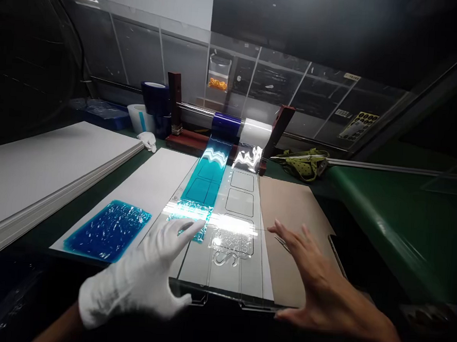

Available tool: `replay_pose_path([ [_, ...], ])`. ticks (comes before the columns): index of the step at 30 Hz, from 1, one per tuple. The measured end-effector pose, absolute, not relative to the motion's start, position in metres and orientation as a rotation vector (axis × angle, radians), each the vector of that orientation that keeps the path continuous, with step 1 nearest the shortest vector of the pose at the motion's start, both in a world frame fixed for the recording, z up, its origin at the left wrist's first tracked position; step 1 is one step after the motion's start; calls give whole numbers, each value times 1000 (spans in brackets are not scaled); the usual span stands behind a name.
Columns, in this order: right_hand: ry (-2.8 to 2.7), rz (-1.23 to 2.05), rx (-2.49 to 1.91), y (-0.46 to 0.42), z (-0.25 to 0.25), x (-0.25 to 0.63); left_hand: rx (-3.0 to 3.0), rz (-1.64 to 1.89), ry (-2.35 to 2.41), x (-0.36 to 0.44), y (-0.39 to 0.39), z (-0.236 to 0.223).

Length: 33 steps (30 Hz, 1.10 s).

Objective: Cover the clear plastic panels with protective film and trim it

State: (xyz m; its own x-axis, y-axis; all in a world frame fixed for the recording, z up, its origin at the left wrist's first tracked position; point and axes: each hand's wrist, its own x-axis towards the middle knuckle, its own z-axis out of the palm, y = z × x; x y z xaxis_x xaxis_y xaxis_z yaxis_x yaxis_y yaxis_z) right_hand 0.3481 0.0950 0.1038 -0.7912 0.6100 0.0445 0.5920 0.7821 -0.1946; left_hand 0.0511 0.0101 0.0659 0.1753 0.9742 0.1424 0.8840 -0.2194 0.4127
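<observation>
the gloved left hand and the bare right hand are held above the near ends of the blue film strip and the clear film strip, which are run side by side from the blue roll and the white roll on the red-brown stand. in each grip the fingers and thumb are seen spread well apart; a thin line is seen between the two hands, but whether a clear pane is held cannot be told. if a strip were brushed by a finger, it could be creased or pulled askew of the outlines seen through it. both near ends look wrinkled, so air might be trapped by uneven pressing. smudges might be left by the ungloved fingers. beyond the stand, orange pieces are gathered at the bottom of a clear bag. behind the brown board, a yellow-green pouch is laid; its contents are not shown.
</observation>
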Motion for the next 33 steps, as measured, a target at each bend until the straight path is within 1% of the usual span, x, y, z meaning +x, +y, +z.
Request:
replay_pose_path([
  [2, -2890, -48, -908, 89, 123, 334, 2454, 217, 1923, 54, 20, 82],
  [4, -2886, -261, -822, 84, 132, 319, 2628, -40, 2000, 65, 29, 90],
  [6, -2871, -342, -787, 82, 132, 312, 2690, -106, 2058, 77, 36, 90],
  [9, -2844, -267, -875, 88, 124, 324, 2636, 63, 2045, 81, 38, 79],
  [12, -2838, -38, -962, 95, 114, 349, 2512, 300, 1916, 67, 32, 66],
  [14, -2842, 116, -982, 97, 107, 362, 2459, 382, 1807, 57, 28, 63],
  [17, -2855, 304, -981, 99, 98, 374, 2386, 363, 1702, 48, 26, 73],
  [20, -2880, 523, -1019, 104, 89, 384, 2287, 248, 1545, 47, 26, 87],
  [22, -2878, 629, -1040, 109, 83, 388, 2275, 219, 1489, 52, 27, 85],
  [23, -2857, 642, -1036, 111, 80, 389, 2296, 255, 1545, 56, 29, 80],
  [25, -2769, 586, -1048, 113, 72, 386, 2325, 430, 1843, 70, 35, 62],
  [27, -2623, 486, -1132, 115, 64, 379, 2183, 635, 2222, 86, 46, 41],
  [28, -2538, 450, -1197, 118, 59, 375, 2061, 715, 2335, 94, 52, 32],
  [30, -2373, 417, -1334, 129, 49, 372, 1808, 892, 2376, 105, 63, 18],
  [33, -2193, 395, -1494, 167, 29, 377, 1512, 1139, 2090, 110, 67, 0],
])
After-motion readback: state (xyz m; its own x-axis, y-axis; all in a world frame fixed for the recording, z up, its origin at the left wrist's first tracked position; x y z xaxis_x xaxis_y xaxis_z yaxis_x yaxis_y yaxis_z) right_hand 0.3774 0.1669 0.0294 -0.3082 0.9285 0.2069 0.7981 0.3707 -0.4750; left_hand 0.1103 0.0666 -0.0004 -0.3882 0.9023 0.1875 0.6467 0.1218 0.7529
